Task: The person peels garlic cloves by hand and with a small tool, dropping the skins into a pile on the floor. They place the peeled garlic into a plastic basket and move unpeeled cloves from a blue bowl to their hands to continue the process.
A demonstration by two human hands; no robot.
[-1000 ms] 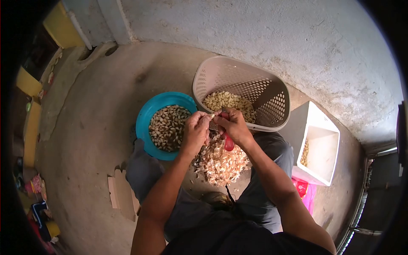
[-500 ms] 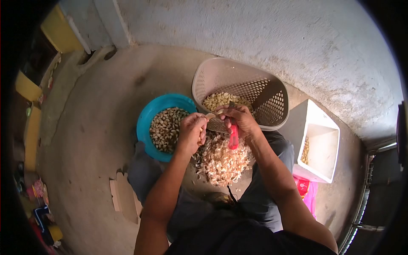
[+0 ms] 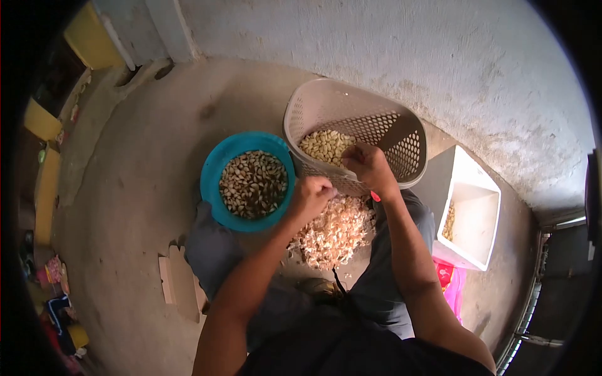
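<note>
My right hand is over the near rim of the grey-brown basket, its fingers closed above the peeled garlic cloves inside. A bit of the red knife handle shows under this hand; the blade is hidden. Lower and to the left, my left hand is closed, its fingers curled above the heap of garlic skins; what it holds cannot be made out. Unpeeled garlic cloves lie in the blue basin, left of my left hand.
A white foam box lies tipped on its side at the right, with some cloves inside. Pink and red bags lie beneath it. A piece of cardboard is on the floor at the left. The wall rises behind the basket.
My hands have parted. The right one has moved up over the basket, and its knife handle is now mostly hidden. My left hand has moved slightly right and down over the skins.
</note>
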